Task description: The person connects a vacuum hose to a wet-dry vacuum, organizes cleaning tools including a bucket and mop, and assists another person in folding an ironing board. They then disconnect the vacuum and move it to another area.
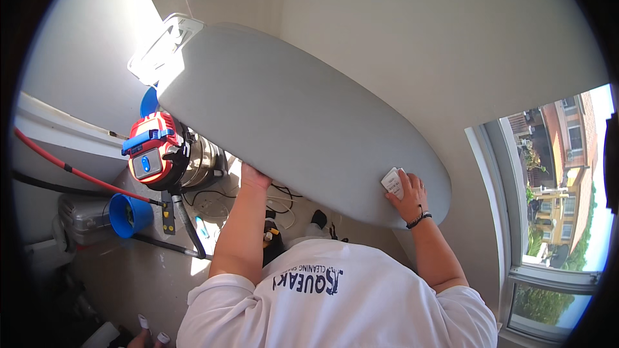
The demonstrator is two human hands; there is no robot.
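Note:
An ironing board (290,116) with a plain grey cover stretches diagonally before me, its rounded nose at the right. My left hand (255,176) grips its near edge, with the fingers hidden beneath. Near the nose, my right hand (412,194) holds a folded white tag (392,182) against the cover. The tag looks like paper or a fabric label and bears small print. At the board's far left end is a white iron rest (167,48), partly washed out by sunlight.
Left of the board stands a red wet-dry vacuum (150,154) with a hose (191,224). A blue bucket (129,215), a grey case (84,217), a red hose (87,176) and loose cables (285,203) lie about. Another person's feet (152,333) show lower left; a window (556,193) is right.

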